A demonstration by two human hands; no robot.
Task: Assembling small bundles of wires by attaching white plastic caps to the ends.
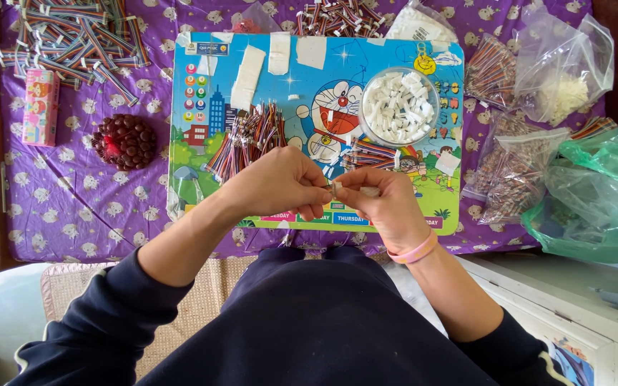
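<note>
We're pinching a small white connector (335, 189) between both hands, just above the near edge of the blue cartoon mat (309, 129). Left hand (277, 184) is curling closed on one end, right hand (377, 200) is gripping the other, thin wires trailing off it. Best bet, we reckon: keeping fingertips close to the join so nothing bends. Further out, a clear round tub (399, 107) is holding loose white connectors, the bags (516, 168) on the right are packed with coloured wires, and a green bag (595, 193) is sagging off the desk (73, 207).
</note>
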